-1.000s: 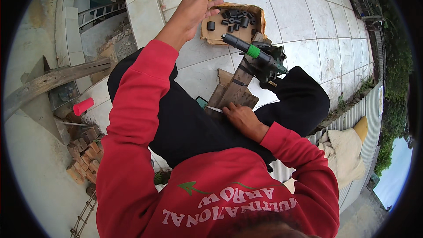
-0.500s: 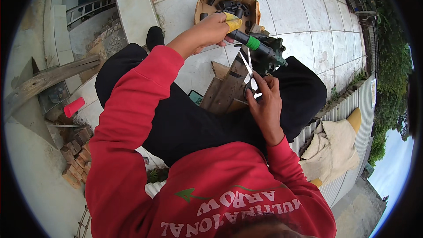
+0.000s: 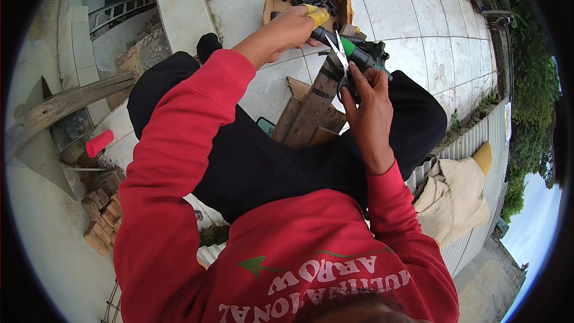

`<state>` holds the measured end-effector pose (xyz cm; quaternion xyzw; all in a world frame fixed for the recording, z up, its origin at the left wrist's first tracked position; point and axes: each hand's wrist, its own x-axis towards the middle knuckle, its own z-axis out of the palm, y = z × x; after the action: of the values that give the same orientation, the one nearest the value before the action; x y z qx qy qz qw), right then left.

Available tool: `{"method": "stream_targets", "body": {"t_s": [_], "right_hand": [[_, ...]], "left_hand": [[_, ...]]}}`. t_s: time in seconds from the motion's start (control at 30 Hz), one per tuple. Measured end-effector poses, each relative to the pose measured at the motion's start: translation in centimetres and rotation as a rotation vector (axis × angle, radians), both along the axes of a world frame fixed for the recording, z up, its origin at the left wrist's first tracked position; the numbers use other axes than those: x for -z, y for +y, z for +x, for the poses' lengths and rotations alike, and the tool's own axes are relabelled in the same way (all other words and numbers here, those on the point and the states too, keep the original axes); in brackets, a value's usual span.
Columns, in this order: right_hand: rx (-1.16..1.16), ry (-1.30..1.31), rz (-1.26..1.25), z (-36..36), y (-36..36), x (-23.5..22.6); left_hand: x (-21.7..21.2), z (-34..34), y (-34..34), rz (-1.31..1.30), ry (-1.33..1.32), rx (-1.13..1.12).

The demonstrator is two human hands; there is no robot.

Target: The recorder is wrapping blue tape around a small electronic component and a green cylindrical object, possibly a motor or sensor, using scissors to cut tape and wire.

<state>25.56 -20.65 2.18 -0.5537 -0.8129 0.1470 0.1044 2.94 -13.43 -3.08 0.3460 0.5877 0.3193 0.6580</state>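
My left hand point(image 3: 288, 31), with a yellow covering over part of its fingers, is closed on the near end of a black tube point(image 3: 359, 57) that has a green band point(image 3: 347, 47) round it. The tube slants down to the right, toward a dark green metal device point(image 3: 379, 52), which it partly hides. In my right hand point(image 3: 369, 104) is a pair of scissors point(image 3: 342, 54). Their blades point up and are slightly apart, overlapping the tube beside the green band in the view. Whether they touch it I cannot tell.
Beyond my left hand stands a cardboard box point(image 3: 269, 6) of short black cylindrical pieces. A wooden plank point(image 3: 310, 107) runs between my legs, with a phone-like object point(image 3: 265, 125) beside it. At left are a red cup-shaped object point(image 3: 100, 143) and stacked bricks point(image 3: 105, 215); at right, a beige cloth point(image 3: 451, 197).
My right hand has moved up and slightly right, bringing the scissors from below the tube to across it in the view. My left hand has shifted slightly and still holds the tube.
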Motion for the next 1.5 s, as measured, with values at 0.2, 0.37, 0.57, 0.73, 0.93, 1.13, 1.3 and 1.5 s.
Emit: {"method": "stream_targets", "body": {"t_s": [0.2, 0.37, 0.57, 0.73, 0.93, 1.13, 1.3, 1.5], "right_hand": [[-0.058, -0.033, 0.065, -0.7, 1.4, -0.2], [-0.079, -0.037, 0.040, -1.7, 2.0, -1.1], [-0.025, -0.005, -0.069, -1.6, 1.1, -1.5], [0.000, 0.029, -0.068, -1.8, -0.1, -1.2], [-0.001, 0.008, -0.029, -1.6, 0.0, -0.5], [0.013, 0.011, -0.065, -1.8, 0.1, -0.8], [0.009, 0.027, -0.049, -1.6, 0.0, -0.6], [0.010, 0.021, -0.044, -1.8, -0.1, -0.9]], "left_hand": [[-0.5, -0.1, 0.2, -0.009, 0.006, 0.022], [-1.1, -0.1, -0.3, -0.035, -0.001, -0.020], [-0.9, -0.3, -0.1, -0.037, 0.027, 0.054], [-0.3, -0.8, 0.3, 0.080, 0.132, 0.109], [-2.0, -1.1, 0.8, 0.300, 0.330, 0.373], [1.9, -1.7, 1.0, 0.771, 0.525, 0.388], [2.3, -0.9, 1.4, 0.873, 0.469, 0.358], [2.0, -1.0, 2.2, 0.701, 0.253, 0.161]]}}
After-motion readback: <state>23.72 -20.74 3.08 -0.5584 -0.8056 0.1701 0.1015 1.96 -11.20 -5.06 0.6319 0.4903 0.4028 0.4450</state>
